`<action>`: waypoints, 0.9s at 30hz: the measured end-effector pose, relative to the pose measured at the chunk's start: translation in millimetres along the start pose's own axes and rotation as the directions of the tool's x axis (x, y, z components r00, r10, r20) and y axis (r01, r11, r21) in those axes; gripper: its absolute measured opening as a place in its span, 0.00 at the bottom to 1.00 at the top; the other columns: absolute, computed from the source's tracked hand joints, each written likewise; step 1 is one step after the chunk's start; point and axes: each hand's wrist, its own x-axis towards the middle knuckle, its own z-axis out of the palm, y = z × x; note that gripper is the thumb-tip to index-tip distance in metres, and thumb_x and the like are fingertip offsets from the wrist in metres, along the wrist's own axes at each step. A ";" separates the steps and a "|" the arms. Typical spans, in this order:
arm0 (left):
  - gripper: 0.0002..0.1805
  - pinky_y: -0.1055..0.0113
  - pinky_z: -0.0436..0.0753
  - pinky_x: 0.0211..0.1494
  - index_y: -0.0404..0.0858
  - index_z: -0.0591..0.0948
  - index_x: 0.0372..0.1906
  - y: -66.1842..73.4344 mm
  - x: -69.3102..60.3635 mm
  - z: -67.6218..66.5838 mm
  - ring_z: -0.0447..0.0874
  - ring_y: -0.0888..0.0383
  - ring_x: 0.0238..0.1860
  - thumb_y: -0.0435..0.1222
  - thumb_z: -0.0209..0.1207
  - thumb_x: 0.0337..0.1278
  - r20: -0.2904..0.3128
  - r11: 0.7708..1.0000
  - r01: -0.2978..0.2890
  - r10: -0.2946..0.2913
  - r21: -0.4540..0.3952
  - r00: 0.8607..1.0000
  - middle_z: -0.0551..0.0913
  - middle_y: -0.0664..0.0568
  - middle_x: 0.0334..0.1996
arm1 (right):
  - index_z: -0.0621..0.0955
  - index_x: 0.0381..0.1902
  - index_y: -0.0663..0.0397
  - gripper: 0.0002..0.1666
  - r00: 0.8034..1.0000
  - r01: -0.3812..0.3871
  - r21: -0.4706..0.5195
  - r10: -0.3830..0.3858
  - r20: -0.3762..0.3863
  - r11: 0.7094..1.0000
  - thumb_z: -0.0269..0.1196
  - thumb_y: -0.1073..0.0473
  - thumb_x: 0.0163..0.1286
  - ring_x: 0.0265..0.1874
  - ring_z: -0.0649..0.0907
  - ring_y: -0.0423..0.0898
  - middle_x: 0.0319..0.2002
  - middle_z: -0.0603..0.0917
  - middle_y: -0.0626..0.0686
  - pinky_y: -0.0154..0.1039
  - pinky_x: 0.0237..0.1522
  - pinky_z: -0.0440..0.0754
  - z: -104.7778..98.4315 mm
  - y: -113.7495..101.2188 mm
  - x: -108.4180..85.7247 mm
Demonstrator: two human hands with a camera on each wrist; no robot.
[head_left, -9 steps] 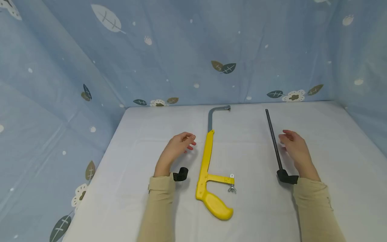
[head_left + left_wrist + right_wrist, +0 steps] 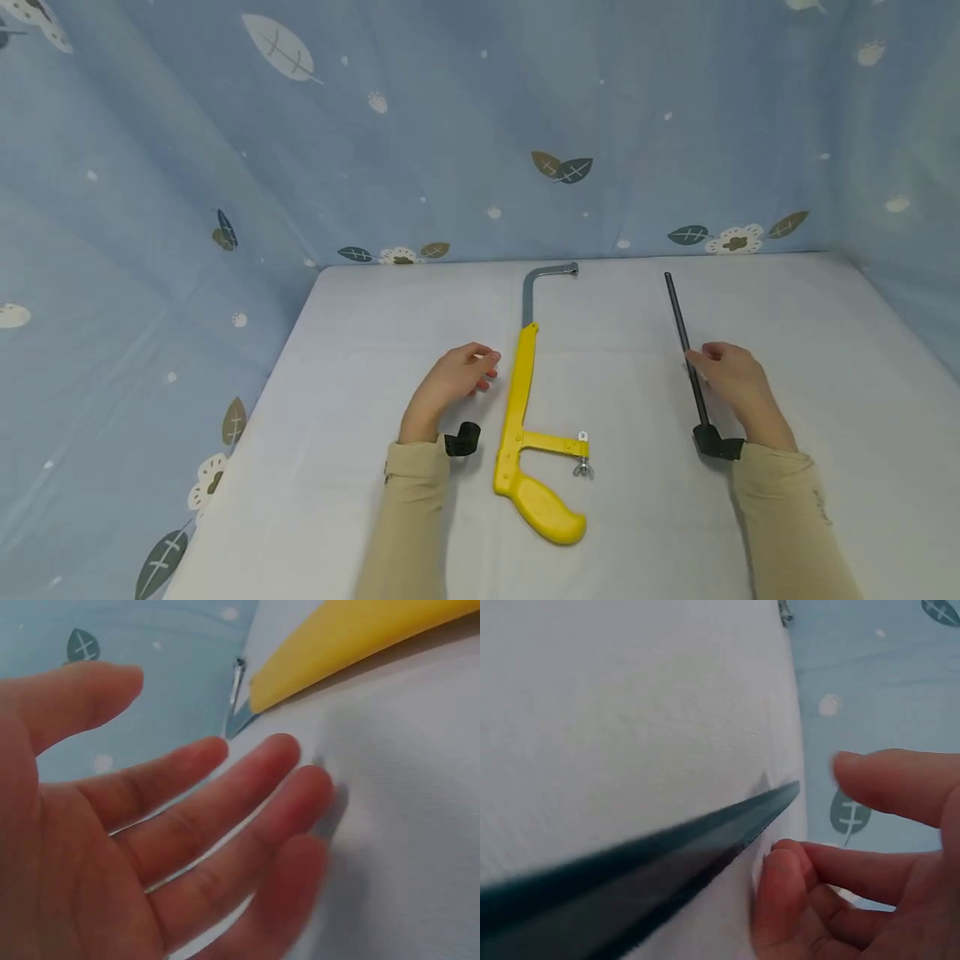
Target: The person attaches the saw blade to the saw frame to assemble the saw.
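Observation:
A yellow hacksaw frame lies on the white table, its grey hooked end toward the back and its handle nearest me. My left hand hovers just left of the frame, fingers relaxed and spread, holding nothing; the left wrist view shows the frame's yellow bar apart from the fingertips. Farther right lies a long dark saw blade. Over its middle is my right hand. In the right wrist view the fingers bend beside the blade, with the thumb apart from it. Whether a fingertip touches the blade, I cannot tell.
A wing nut sits on the frame's short arm. Black wrist mounts jut inward from both sleeves. A blue curtain with leaf prints rises behind the table's back edge and along the sides.
My right hand has come left and slightly nearer to me, and its thumb now overlaps the blade in the head view. The left hand has shifted a little right and lower. The view has shifted slightly.

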 end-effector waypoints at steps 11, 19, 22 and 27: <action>0.26 0.65 0.75 0.30 0.46 0.70 0.56 2.4 0.4 13.1 0.76 0.55 0.25 0.54 0.51 0.55 0.069 0.988 0.029 -0.040 0.152 0.997 0.78 0.54 0.31 | 0.74 0.42 0.75 0.27 0.999 0.038 -0.276 -0.045 -0.020 0.960 0.54 0.50 0.63 0.24 0.75 0.52 0.31 0.77 0.66 0.38 0.17 0.70 6.2 -17.0 -9.2; 0.33 0.67 0.70 0.28 0.43 0.67 0.61 13.6 -1.8 34.8 0.71 0.60 0.27 0.53 0.57 0.50 0.039 0.924 -0.030 0.016 0.381 0.999 0.75 0.57 0.30 | 0.74 0.42 0.73 0.20 0.998 0.059 -0.294 -0.051 0.035 0.954 0.54 0.58 0.61 0.28 0.75 0.53 0.34 0.76 0.66 0.40 0.21 0.70 4.4 -19.9 -13.3; 0.35 0.67 0.70 0.30 0.43 0.66 0.62 14.5 -1.3 38.2 0.72 0.60 0.29 0.53 0.58 0.49 0.014 0.908 -0.024 0.020 0.418 1.000 0.77 0.57 0.33 | 0.74 0.42 0.72 0.18 0.998 0.061 -0.283 -0.054 0.033 0.957 0.54 0.60 0.61 0.28 0.75 0.53 0.34 0.76 0.65 0.39 0.22 0.70 5.6 -19.9 -13.2; 0.36 0.62 0.73 0.42 0.43 0.64 0.64 14.4 0.2 37.6 0.74 0.57 0.41 0.53 0.57 0.50 0.014 0.905 -0.036 0.034 0.424 0.999 0.78 0.52 0.46 | 0.73 0.41 0.71 0.17 0.999 0.053 -0.273 -0.050 0.018 0.961 0.54 0.61 0.59 0.27 0.75 0.53 0.33 0.76 0.64 0.40 0.22 0.70 5.9 -22.0 -12.5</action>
